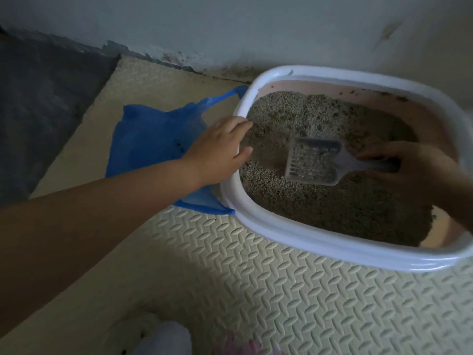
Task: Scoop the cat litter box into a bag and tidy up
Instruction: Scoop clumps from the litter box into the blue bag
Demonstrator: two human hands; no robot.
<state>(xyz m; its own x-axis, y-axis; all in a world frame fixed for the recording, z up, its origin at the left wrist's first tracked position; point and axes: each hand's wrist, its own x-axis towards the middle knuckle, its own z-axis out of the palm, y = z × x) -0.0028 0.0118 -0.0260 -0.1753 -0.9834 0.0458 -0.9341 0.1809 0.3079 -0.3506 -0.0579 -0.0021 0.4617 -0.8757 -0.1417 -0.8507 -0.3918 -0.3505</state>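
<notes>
Head view, dim. Steadied box (258, 228) with left hand (218, 148), fingers apparently flat on it. Gripped scoop (313, 162) in right hand (412, 166), blade in litter (332, 203). Kept bag (153, 139) against box for short dump.

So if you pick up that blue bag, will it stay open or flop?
Probably flops: the blue bag looks like thin, crumpled plastic lying slack on the mat. Likely light too, since it lies nearly flat.

Cream foam mat (281, 290) bears litter box (281, 237) and blue bag (148, 134).
</notes>
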